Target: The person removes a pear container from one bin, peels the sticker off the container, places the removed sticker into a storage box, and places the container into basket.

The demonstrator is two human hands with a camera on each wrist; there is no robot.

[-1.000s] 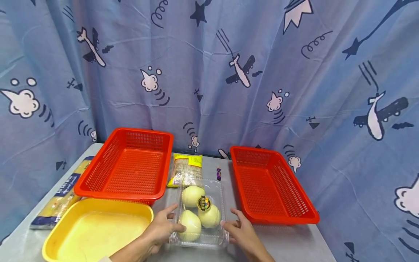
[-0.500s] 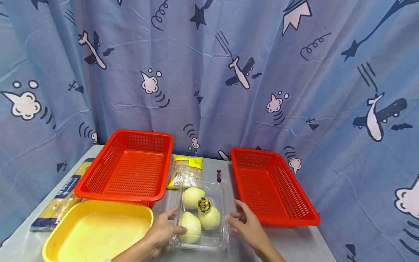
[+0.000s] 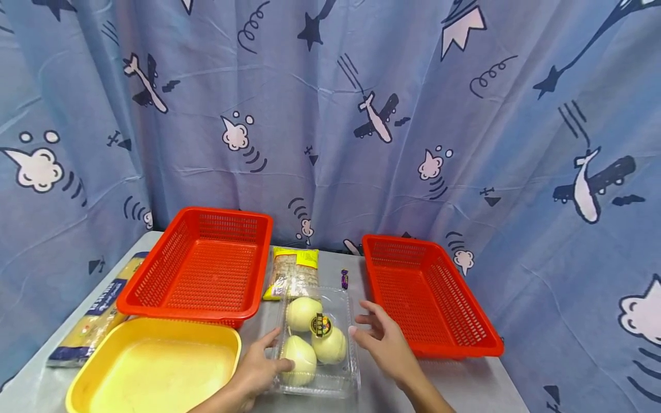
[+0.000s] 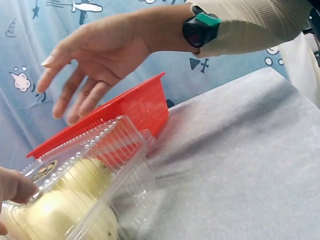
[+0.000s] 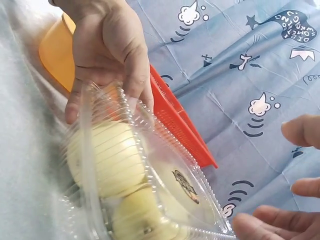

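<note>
A clear plastic clamshell box (image 3: 337, 376) of pale yellow-green pears (image 3: 299, 360) lies on the table, with a round dark sticker (image 3: 321, 325) on its lid. At its near left corner my left hand (image 3: 260, 365) grips it, thumb over the lid and fingers down along the side wall, as the right wrist view shows of that left hand (image 5: 107, 55). My right hand (image 3: 384, 344) hovers just off the box's right side, fingers spread and loosely bent, holding nothing. Seen in the left wrist view, this right hand (image 4: 97, 60) is raised above the box.
Red baskets stand at the left (image 3: 209, 275) and right (image 3: 413, 292). A yellow basin (image 3: 160, 367) is at the near left, beside a long blue-and-gold packet (image 3: 98, 310). Behind the box lie a yellow-topped bag (image 3: 295, 267) and a purple-wrapped candy (image 3: 345, 279). A patterned curtain (image 3: 330, 115) hangs behind.
My right hand has let go of the box's right edge, drawn away to the right and then moved a little forward. My left hand stays on the box, which has hardly moved.
</note>
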